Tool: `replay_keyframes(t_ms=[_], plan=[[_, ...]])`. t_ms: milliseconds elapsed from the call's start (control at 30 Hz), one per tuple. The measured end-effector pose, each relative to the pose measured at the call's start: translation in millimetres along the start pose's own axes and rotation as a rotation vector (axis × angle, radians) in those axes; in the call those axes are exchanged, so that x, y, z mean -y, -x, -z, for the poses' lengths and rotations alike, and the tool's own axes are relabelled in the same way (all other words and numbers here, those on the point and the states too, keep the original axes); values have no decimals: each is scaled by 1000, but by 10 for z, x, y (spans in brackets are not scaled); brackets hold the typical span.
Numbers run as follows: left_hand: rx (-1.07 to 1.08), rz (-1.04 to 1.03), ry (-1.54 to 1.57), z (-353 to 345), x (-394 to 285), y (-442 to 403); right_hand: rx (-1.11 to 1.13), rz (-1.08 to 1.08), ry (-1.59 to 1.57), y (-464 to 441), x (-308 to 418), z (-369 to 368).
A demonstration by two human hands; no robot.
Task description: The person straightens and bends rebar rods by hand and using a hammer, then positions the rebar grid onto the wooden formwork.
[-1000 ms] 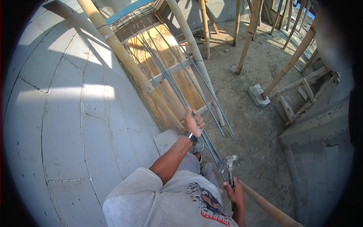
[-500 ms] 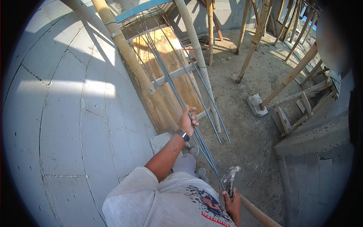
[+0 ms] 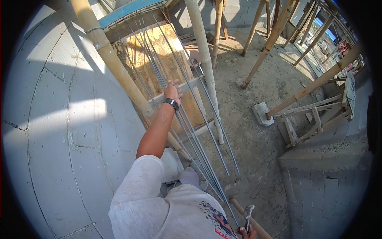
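My left hand (image 3: 173,91), a dark watch at its wrist, reaches forward with its fingers closed on a bundle of thin steel rods (image 3: 195,139). The rods slope from a blue beam (image 3: 133,12) at the top down towards my body. At the bottom edge, my right hand (image 3: 249,234) is partly cut off by the frame. It grips a hammer (image 3: 248,212) with the worn metal head upward. The near end of one rod meets this hand; whether the fingers also hold it is unclear. Two separate rods (image 3: 217,105) hang to the right of the bundle.
A grey block wall (image 3: 59,131) rises close on my left. Bamboo poles (image 3: 201,44) stand ahead, with a plywood sheet (image 3: 155,44) behind the rods. To the right are a concrete block (image 3: 262,113), a wooden frame (image 3: 314,117) and a low wall (image 3: 326,159). A bamboo pole (image 3: 254,221) lies near my right hand.
My left hand has moved forward and up along the rods. My right hand and the hammer have dropped towards the bottom edge. The view has shifted slightly.
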State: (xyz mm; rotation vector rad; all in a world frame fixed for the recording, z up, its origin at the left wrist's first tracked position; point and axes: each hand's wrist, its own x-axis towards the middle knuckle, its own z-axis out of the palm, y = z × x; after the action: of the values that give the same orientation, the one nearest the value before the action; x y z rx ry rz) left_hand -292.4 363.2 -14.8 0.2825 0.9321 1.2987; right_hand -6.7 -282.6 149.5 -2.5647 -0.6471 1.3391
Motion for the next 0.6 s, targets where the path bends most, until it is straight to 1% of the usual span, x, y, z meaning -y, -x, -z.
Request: replay_keyframes(t_ms=[33,67,167,233,300,367,400,467,500,567,600], plan=[[-83,-7,-76,-116,111,301,-41,14,46,-2,176,-25],[-105,-17,-93,-105,268,536,-82,29,92,-23,337,-33],[-162,-17,-115,-152,619,1166,-63,452,-332,-512,668,-303],[-209,-33,-152,-131,849,1431,-83,553,-209,-736,1185,-375],[-282,-57,-194,-158,1033,1655,-59,552,-229,-897,1736,-523],[-251,-51,-193,-167,1114,1899,-65,695,-242,-1070,2127,-740],[-233,-48,-193,-154,1158,1995,-70,715,-166,-1166,2203,-866],[-181,-126,-208,-28,1297,2129,-77,750,-9,-1336,2256,-1090],[-158,-163,-214,57,1373,2196,-66,748,-14,-1369,2235,-1148],[-153,-78,-156,236,1530,2314,-43,746,-21,-1404,2194,-1209],[-153,-35,-130,301,1564,2413,2,698,-47,-1375,2191,-1208]])
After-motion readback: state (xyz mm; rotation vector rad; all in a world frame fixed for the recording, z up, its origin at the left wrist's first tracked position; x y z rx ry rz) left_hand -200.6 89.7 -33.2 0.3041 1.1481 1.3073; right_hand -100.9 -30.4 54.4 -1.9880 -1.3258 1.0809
